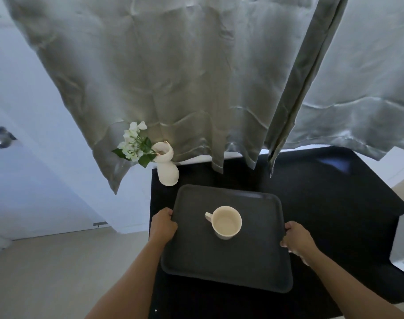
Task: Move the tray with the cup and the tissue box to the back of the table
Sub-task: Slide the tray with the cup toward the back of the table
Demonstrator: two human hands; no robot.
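Note:
A dark grey tray (254, 261) lies on the black table (334, 203), near its left side. A cream cup (226, 223) stands upright in the tray's middle, handle pointing left. My left hand (163, 224) grips the tray's left rim. My right hand (296, 241) grips the right rim. A white object (403, 263) at the table's right edge is cut off by the frame; I cannot tell whether it is the tissue box.
A white vase with white flowers (166, 166) stands at the table's back left corner, just behind the tray. Grey curtains (196, 88) hang over the table's back edge. A door with a knob (2, 140) is at far left.

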